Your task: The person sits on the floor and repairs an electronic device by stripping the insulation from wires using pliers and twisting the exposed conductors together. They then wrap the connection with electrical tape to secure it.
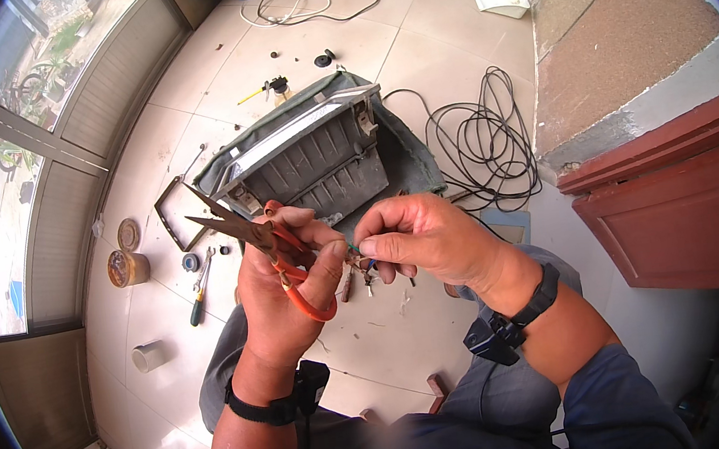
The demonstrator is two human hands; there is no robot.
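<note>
Scissors (253, 236) with rusty blades and orange handles are held in my left hand (291, 273), their parted points directed up and to the left. The thumb and a finger of that hand also meet near a thin green wire (354, 248). My right hand (424, 233) pinches this wire from the other side, its fingertips close to those of the left. Blue and brown wire ends show just below the fingers, partly hidden. Beyond both hands, a dark finned lamp housing (319, 169), apparently a floodlight, rests tilted on a grey-green cloth (408, 158).
To the right lies a coiled black cable (491, 141). A screwdriver (197, 306), a wrench (206, 263), a tape roll (190, 262), a metal bracket (168, 214) and an open tin (128, 267) lie left. A white cup (149, 357) stands nearer me. A red cabinet door (677, 232) borders the right.
</note>
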